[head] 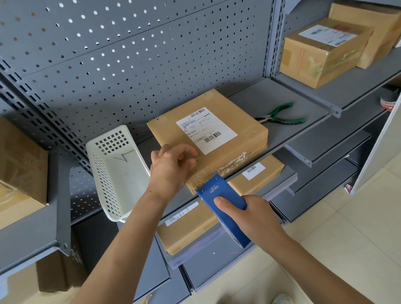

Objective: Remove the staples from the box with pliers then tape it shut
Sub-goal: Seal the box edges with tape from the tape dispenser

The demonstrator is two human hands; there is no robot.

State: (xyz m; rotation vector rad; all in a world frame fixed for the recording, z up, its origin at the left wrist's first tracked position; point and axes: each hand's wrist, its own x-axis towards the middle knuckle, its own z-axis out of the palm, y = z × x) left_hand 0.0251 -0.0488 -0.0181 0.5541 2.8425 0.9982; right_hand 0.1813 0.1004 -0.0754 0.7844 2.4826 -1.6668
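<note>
The flat brown cardboard box (207, 135) lay on the grey metal shelf (288, 95). The white perforated plastic basket (115, 172) stood just left of it; the green-handled pliers (282, 115) lay right, behind its front edge.

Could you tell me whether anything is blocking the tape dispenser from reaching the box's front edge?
Nothing visible does. The right hand holds the dispenser with its nose already at the box front edge, and the left hand rests on the box's near left corner, beside its path.
</note>
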